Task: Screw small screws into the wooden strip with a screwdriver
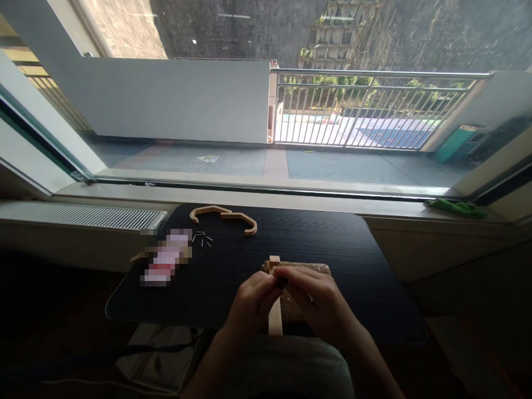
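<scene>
Left hand and right hand meet over the near part of the desk, fingers curled inward, their fingertips close together around a small dark object. Whether each hand is clamped on that object, or one merely steadies it, cannot be told, since the fingers hide the contact (what the object is stays unclear too).

Beneath the hands, a pale wooden strip runs from the person's side of the desk out past the fingertips. Just to its right and partly under the right hand lies a brown block with a shiny surface; whether strip and block touch is hidden.

Judged from this pose, the step in hand is close two-handed work with the dark object, right at the strip. The next move seems to call for small, controlled finger motion, with the strip held from sliding and the object kept lined up over it.

Farther across the desk, to the left, two curved wooden pieces lie end to end, apart from the hands. Several small metal fasteners are scattered nearer the person, beside a blurred-out item.
</scene>
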Demonstrator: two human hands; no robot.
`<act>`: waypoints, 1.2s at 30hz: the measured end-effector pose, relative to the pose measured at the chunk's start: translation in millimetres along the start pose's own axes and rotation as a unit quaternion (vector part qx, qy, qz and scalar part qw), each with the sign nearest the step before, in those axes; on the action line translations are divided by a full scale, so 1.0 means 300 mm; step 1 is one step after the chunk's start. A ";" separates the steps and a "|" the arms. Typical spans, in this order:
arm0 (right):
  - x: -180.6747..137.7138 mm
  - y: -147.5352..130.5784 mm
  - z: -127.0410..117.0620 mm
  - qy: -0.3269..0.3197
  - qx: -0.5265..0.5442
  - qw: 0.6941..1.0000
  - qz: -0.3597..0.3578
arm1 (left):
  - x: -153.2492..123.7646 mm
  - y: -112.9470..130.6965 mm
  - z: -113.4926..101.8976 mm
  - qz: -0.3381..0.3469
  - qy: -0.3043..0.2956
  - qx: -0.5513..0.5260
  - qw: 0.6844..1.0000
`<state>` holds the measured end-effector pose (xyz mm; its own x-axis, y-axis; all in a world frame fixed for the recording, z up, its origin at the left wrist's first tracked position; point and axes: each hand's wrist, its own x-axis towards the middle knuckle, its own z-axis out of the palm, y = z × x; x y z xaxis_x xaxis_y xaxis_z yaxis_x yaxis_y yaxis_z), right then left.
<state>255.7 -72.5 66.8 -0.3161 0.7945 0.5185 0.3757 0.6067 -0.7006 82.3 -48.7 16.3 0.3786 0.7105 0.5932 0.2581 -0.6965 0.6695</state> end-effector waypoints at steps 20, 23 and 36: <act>0.009 -0.007 0.030 0.042 -0.046 0.998 0.004 | -0.002 0.008 -0.022 -0.057 -0.045 0.008 0.997; 0.013 -0.007 0.031 0.033 -0.050 0.998 0.004 | -0.002 0.012 -0.021 -0.065 -0.040 0.010 0.997; -0.006 0.004 0.032 0.058 -0.065 0.996 0.010 | -0.012 -0.009 -0.029 -0.046 -0.008 0.055 0.997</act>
<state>248.3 -73.4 60.3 -0.2073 0.7994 0.5640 0.4925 0.5834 -0.6458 72.6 -48.5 16.3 0.3622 0.7714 0.5232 0.3885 -0.6351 0.6676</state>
